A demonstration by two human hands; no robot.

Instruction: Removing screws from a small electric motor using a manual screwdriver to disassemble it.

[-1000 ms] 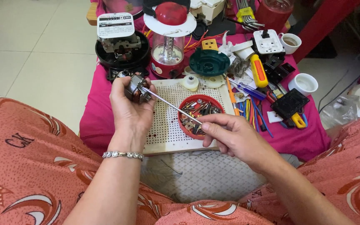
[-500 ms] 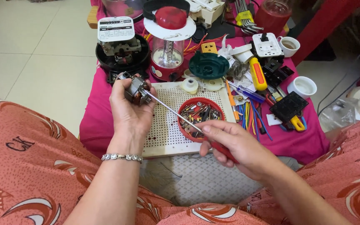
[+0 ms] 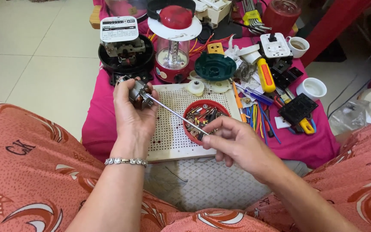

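Screwdriver shaft ran from the right hand, fingers pinched on its handle at five o'clock, to the small motor part gripped in the left hand; the right hand had shifted slightly, tip staying seated.

Both hands raised, both closed in grips.
Left hand upright, back to camera, fingers curled shut at the top (bracelet at the wrist). Right hand enters from lower right, palm down, thumb and fingertips pinched together, forearm angled across.
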